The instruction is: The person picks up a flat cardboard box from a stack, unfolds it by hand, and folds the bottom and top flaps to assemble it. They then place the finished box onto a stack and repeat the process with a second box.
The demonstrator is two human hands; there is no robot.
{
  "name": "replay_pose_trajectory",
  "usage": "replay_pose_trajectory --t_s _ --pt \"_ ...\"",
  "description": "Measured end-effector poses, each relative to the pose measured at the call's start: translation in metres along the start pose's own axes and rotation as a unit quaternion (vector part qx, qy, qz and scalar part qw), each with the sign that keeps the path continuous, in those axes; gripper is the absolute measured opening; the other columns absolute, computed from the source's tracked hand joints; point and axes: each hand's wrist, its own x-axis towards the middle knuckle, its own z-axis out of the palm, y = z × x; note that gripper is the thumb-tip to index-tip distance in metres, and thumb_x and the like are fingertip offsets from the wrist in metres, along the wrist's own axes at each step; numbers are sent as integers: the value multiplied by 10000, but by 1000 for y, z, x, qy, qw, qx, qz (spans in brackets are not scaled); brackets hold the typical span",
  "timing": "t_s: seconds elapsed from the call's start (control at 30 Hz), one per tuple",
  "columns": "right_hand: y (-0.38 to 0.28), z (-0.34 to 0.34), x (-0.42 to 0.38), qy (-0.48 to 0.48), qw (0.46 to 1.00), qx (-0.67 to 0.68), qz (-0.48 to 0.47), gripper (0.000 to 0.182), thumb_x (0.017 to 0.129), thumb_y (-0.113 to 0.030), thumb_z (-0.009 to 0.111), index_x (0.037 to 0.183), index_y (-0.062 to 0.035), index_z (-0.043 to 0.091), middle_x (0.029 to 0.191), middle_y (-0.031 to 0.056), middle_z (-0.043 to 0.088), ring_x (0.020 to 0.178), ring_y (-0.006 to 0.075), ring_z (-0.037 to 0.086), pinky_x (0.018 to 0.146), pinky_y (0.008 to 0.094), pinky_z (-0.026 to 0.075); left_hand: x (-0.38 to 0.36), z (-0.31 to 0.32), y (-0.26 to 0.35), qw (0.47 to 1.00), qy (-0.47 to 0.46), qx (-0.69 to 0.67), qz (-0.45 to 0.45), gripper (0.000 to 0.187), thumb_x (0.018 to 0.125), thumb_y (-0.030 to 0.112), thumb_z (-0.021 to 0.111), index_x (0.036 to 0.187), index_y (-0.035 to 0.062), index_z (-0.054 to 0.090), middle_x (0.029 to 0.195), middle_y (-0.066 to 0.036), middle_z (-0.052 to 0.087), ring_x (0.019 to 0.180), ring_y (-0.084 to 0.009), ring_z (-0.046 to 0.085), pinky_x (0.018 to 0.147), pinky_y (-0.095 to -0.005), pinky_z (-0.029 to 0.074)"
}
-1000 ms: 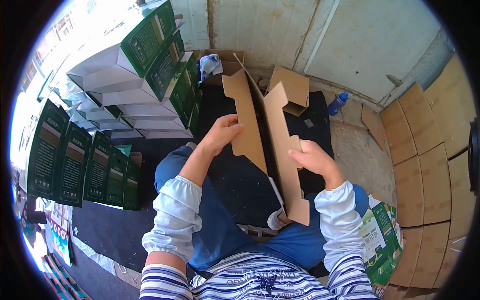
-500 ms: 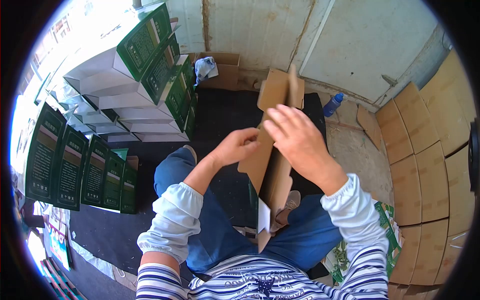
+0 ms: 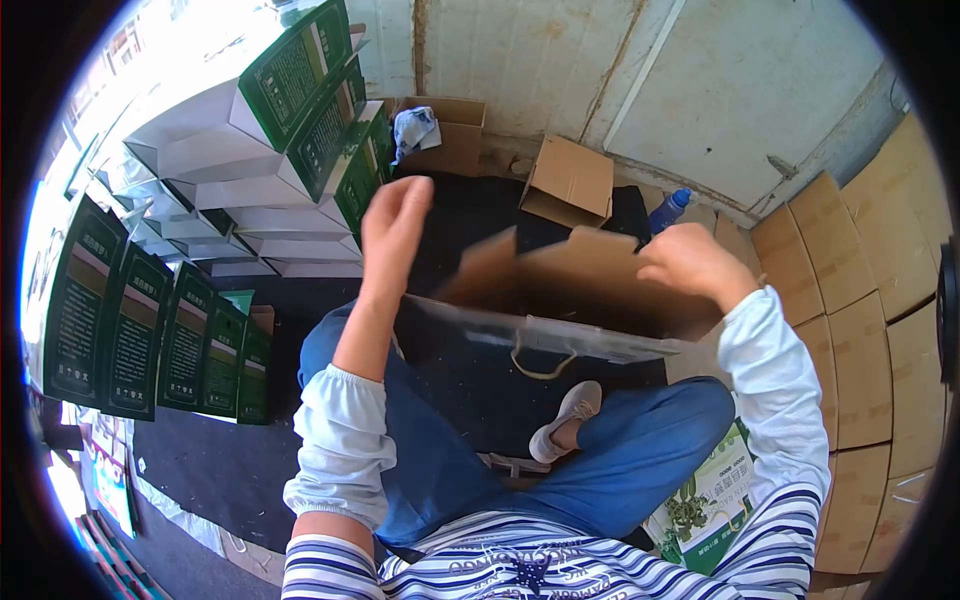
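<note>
A brown cardboard box [image 3: 590,280] with raised flaps lies crosswise in front of my legs, smeared by motion. Along its near edge runs a pale strip, from which a cord handle [image 3: 543,375] hangs. My right hand [image 3: 698,265] is at the box's right end, fingers curled against it; its palm side is hidden. My left hand [image 3: 398,228] is raised to the left of the box, apart from it. Its fingers are pressed together, with nothing visible in them.
Green and white printed cartons [image 3: 300,90] are stacked at the left. Brown boxes [image 3: 840,250] form a wall at the right. Ahead are a small cardboard box [image 3: 570,180], a blue bottle [image 3: 670,210] and an open box [image 3: 460,135] with a cloth. Printed cardboard [image 3: 710,500] lies by my right knee.
The box has turned from lengthwise to crosswise, and its cord handle now shows. My hands have moved apart: the left up and leftward, the right to the right.
</note>
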Motion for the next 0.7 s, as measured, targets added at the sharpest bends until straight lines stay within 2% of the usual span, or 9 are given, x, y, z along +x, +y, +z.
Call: replay_pose_trajectory --t_s 0.1,0.2,0.23,0.33,0.43,0.53,0.6,0.67,0.7 --pt "13 -11 -14 -2 993 88 84 304 798 -310 644 727 -16 612 657 159 594 610 319 564 567 411 422 3 -13 -15 985 160 53 33 475 873 365 629 1093 -53 578 954 -109 624 901 -177 577 862 -291 428" --pt "10 0 -17 -9 973 202 110 337 824 -310 621 724 9 579 605 158 540 540 246 500 539 385 391 7 -12 -44 977 179 95 64 560 851 417 639 1119 -69 558 1012 -144 606 931 -199 568 869 -304 425" --pt "7 7 -15 -14 961 251 114 339 807 -338 616 717 -11 615 640 174 586 566 300 554 538 396 408 1 -6 -35 985 139 95 29 654 831 471 642 1154 -86 527 1080 -177 573 986 -232 544 877 -330 422" --pt "-20 20 -7 24 935 334 115 378 809 -346 601 709 19 602 635 204 575 566 313 561 553 406 430 -22 20 -13 994 -28 94 -47 851 811 544 627 1294 -116 392 1246 -259 483 1160 -294 479 960 -355 394" --pt "-40 45 9 61 940 315 114 398 814 -342 583 688 36 582 684 243 584 644 379 591 580 433 447 -37 38 -23 976 -190 68 -86 1009 789 584 622 1389 -111 205 1399 -308 304 1282 -372 375 1037 -400 340" --pt "-65 68 17 55 925 344 153 393 815 -333 566 700 42 600 726 260 597 709 412 603 640 448 474 -40 49 -21 958 -251 87 -108 1067 756 620 635 1397 -106 188 1398 -306 302 1265 -378 388 1027 -430 347" --pt "-78 85 20 43 921 354 155 391 815 -328 556 710 45 610 754 271 600 746 425 603 667 448 485 -39 58 -36 957 -251 112 -94 877 757 464 691 1314 -103 318 1267 -285 446 1162 -333 487 965 -388 404" --pt "-86 101 21 15 906 391 158 384 827 -314 556 691 42 600 680 224 605 653 349 620 616 411 486 -31 63 -83 943 -281 173 -49 689 784 346 687 1241 -85 402 1160 -244 533 1071 -273 551 918 -355 435" --pt "-90 107 22 -5 896 412 164 384 831 -310 563 678 41 590 632 193 596 598 297 621 571 386 482 -36 67 -67 933 -275 220 -72 541 730 225 690 1128 -62 460 1003 -200 588 946 -272 586 863 -355 454"
